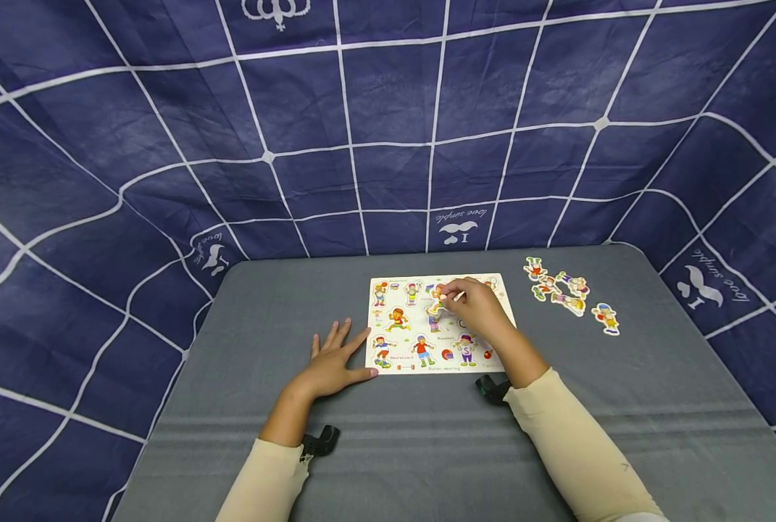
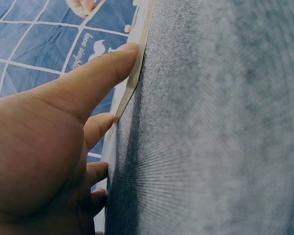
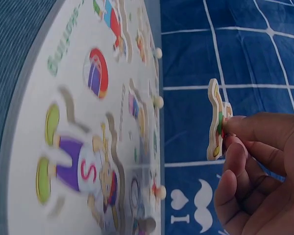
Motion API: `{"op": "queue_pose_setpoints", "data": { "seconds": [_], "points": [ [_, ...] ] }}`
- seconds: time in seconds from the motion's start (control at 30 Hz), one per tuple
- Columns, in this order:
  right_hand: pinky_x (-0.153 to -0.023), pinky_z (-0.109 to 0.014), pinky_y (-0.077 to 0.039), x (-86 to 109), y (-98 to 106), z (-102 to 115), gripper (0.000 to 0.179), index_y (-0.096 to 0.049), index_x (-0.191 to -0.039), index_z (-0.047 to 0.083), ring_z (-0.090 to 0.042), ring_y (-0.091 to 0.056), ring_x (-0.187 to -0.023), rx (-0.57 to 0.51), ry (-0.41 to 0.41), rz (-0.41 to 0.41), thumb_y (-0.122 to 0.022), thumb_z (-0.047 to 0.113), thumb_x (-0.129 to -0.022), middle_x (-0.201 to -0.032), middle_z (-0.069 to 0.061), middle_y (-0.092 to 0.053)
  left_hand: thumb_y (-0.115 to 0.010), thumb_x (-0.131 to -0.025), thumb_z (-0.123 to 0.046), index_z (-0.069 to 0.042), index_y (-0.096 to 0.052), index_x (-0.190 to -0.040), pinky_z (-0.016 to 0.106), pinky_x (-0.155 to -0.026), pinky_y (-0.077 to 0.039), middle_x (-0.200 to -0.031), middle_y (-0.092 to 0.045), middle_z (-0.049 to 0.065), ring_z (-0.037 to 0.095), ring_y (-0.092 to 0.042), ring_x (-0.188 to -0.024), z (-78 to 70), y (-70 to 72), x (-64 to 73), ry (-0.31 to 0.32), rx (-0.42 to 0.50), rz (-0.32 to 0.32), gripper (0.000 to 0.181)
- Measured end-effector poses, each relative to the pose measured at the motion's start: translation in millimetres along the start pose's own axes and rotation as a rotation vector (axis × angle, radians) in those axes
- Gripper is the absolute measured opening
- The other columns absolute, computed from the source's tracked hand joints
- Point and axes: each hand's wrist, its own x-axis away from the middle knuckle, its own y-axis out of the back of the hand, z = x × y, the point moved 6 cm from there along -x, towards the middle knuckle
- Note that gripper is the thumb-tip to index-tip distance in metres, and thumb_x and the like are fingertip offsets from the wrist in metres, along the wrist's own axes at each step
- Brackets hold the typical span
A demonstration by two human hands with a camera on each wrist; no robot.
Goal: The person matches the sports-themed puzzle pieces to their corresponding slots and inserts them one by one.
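A wooden puzzle board printed with children playing sports lies on the grey table. My left hand rests beside it with fingers spread; its thumb and index fingertip touch the board's left edge, as the left wrist view also shows. Above the upper part of the board, my right hand pinches a puzzle piece between thumb and fingers. In the right wrist view the piece is held tilted on edge, apart from the board. Several recesses and small round knobs show on the board.
To the right of the board lies a loose cluster of figure-shaped puzzle pieces. One more piece lies apart, nearer me. A dark blue cloth with white lines hangs behind and at both sides of the table.
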Motion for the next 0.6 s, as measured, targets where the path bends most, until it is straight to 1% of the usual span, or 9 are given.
{"op": "queue_pose_setpoints", "data": {
  "seconds": [0.27,0.43,0.6],
  "points": [
    [-0.072,-0.029,-0.046,-3.8,-17,11,0.012,-0.075,-0.103,0.010,-0.015,-0.058,-0.078,-0.019,0.002,0.021,-0.073,0.015,-0.092,-0.096,-0.005,-0.066,-0.069,-0.087,-0.062,-0.032,-0.031,-0.160,0.070,-0.120,0.008,-0.171,-0.007,0.014,0.039,0.004,-0.159,-0.2,0.8,0.0,0.002,0.001,0.003,0.088],
    [-0.071,-0.028,-0.047,-5.9,-29,16,0.011,-0.075,-0.102,0.012,-0.013,-0.059,-0.076,-0.049,-0.005,0.042,-0.073,0.015,-0.092,-0.094,-0.003,-0.066,-0.069,-0.087,-0.063,-0.033,-0.031,-0.160,0.071,-0.120,0.008,-0.171,-0.007,0.014,0.038,0.004,-0.159,0.7,-0.1,-0.3,0.002,-0.006,0.009,0.088],
    [-0.069,-0.027,-0.046,-7.0,-39,23,0.013,-0.076,-0.103,0.011,-0.013,-0.058,-0.074,-0.058,0.000,0.057,-0.073,0.014,-0.091,-0.092,-0.003,-0.067,-0.069,-0.087,-0.063,-0.033,-0.031,-0.160,0.071,-0.120,0.007,-0.171,-0.007,0.014,0.038,0.004,-0.159,0.9,-0.7,-0.6,0.003,-0.007,0.009,0.087]
  ]
}}
